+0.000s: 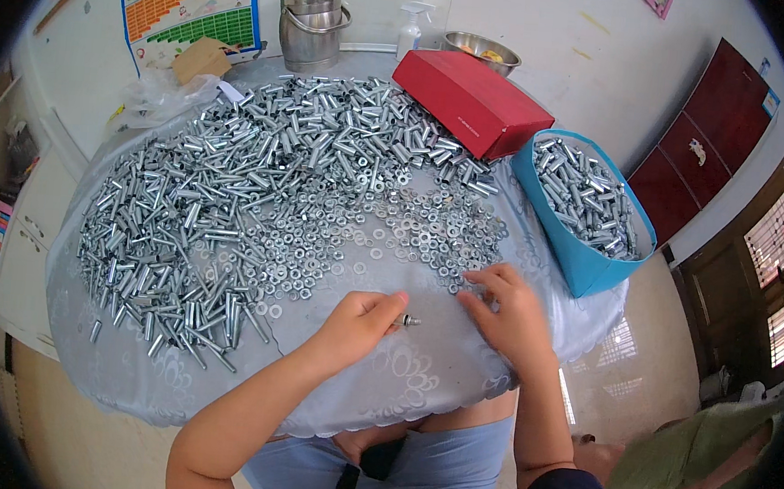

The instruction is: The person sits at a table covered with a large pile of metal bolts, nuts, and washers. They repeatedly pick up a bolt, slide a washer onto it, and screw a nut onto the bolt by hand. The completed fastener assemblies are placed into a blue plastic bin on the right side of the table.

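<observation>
pinching a metal fastener point(412, 320) in my left hand point(361, 327), my right hand point(512, 317) spread beside the washers point(447, 246), i might drop it among them if the pinch loosens.

We have a table point(128, 376) under a silver-grey, flower-patterned cloth point(392, 376). Shiny cylindrical metal sleeves point(186, 194) heap across its left and far parts; small silver ring-shaped metal pieces point(447, 235) spread through the middle toward the right. We see a red rectangular box point(470, 100) far right, a full blue open-topped bin point(582, 258) nearer right, and a crumpled clear plastic bag point(161, 101) far left.
</observation>
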Action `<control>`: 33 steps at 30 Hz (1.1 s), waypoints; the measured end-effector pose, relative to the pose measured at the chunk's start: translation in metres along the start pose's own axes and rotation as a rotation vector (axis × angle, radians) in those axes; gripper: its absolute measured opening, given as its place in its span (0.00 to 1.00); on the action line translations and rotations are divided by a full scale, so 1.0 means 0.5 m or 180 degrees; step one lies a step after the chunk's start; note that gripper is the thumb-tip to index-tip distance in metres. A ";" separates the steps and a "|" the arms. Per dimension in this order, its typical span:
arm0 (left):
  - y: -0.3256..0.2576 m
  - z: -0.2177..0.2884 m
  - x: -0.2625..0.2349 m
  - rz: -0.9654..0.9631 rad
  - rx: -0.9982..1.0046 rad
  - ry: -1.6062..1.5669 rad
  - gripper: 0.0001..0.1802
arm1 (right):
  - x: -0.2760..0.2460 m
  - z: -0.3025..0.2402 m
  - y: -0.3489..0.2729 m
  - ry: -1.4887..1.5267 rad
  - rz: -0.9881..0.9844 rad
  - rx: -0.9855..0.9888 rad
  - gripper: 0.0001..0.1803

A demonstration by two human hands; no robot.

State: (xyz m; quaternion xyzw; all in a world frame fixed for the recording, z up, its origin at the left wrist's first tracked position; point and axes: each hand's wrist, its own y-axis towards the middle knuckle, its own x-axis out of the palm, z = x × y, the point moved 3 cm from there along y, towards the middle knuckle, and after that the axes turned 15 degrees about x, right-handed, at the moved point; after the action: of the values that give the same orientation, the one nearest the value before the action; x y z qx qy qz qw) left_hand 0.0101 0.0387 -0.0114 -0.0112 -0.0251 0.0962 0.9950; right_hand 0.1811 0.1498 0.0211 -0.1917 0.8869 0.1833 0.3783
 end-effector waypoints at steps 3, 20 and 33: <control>0.000 0.004 0.003 0.0060 -0.0021 -0.0043 0.24 | 0.016 0.004 -0.001 -0.0049 -0.0026 -0.0010 0.10; -0.001 0.007 0.001 0.0116 0.0208 -0.0160 0.23 | 0.018 -0.058 -0.034 0.0580 -0.0521 -0.0659 0.10; 0.001 -0.006 -0.004 0.0234 0.0244 0.0057 0.25 | 0.049 -0.093 -0.058 0.1173 -0.0355 -0.0812 0.12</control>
State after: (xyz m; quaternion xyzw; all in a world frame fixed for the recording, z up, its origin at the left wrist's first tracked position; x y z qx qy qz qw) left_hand 0.0084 0.0387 -0.0145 0.0251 -0.0120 0.1335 0.9907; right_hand 0.1512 0.0979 0.0278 -0.3169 0.8986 0.2347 0.1922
